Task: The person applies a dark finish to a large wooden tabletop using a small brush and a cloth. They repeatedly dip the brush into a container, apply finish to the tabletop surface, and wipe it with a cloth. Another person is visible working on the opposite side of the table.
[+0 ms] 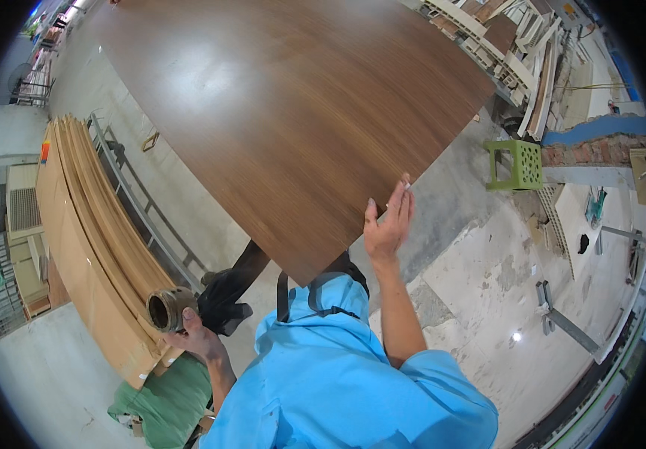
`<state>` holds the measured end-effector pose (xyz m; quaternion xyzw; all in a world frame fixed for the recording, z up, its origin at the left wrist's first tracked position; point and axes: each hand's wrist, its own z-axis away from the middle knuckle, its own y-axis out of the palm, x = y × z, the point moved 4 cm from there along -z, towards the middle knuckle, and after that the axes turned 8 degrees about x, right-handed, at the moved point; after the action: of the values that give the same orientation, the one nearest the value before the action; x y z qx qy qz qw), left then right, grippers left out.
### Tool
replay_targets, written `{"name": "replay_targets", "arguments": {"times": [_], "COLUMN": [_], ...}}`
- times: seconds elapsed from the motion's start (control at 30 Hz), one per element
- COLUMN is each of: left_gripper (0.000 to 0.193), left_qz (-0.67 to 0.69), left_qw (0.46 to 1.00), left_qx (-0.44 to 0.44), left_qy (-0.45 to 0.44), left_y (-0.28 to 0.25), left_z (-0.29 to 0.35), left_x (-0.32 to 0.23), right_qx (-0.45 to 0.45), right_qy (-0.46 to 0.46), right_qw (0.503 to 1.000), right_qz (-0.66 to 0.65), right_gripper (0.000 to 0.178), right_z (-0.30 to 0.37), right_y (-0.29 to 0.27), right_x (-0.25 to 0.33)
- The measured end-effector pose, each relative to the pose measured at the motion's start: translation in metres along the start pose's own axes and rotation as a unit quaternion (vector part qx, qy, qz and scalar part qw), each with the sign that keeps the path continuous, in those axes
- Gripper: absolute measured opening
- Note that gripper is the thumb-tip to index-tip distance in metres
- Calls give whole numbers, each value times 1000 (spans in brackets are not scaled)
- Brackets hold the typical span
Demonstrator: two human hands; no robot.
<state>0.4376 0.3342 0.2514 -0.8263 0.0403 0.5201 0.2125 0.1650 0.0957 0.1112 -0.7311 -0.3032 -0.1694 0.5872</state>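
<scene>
One brown panel [285, 142] lies directly ahead of the person. Left side obstructed: one stack of boards [97, 251], one green cloth [164, 404]. Right: one green stool [523, 166], apart from the panel. Right hand [387, 233]: thumb and fingers apart, touching panel edge. Left hand [202, 341]: clamped on one hollow cylinder [178, 303].

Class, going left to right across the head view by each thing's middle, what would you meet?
Stacked tan boards → jar-like container → left hand → brown wood-grain panel → right hand → green stool
</scene>
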Motion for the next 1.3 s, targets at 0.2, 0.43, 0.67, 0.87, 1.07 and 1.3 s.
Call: {"name": "replay_targets", "arguments": {"times": [0.2,0.43,0.67,0.87,1.07,1.3], "left_gripper": [25,28,35,43,41,46], "left_qz": [-5,-23,-33,-7,-51,5], "left_qw": [1000,999,998,998,995,995], "left_qx": [16,-8,6,-28,-50,-37], "left_qy": [-19,-35,-52,-60,-70,-89], "left_y": [-4,-6,-4,-30,-66,-98], "left_z": [2,0,-11,-23,-41,-108], "left_x": [8,8,6,6,31,94], "right_qx": [255,296,417,155,290,354], "right_qy": [-339,-281,-376,-231,-436,-422], "right_qw": [906,913,825,959,851,808], "right_qz": [2,5,-61,51,-32,-207], "right_gripper": [71,75,85,96,97,92], "right_z": [-27,-31,-8,-143,-28,72], "right_y": [12,14,30,78,177,195], "right_x": [19,57,51,36,211,292]}}
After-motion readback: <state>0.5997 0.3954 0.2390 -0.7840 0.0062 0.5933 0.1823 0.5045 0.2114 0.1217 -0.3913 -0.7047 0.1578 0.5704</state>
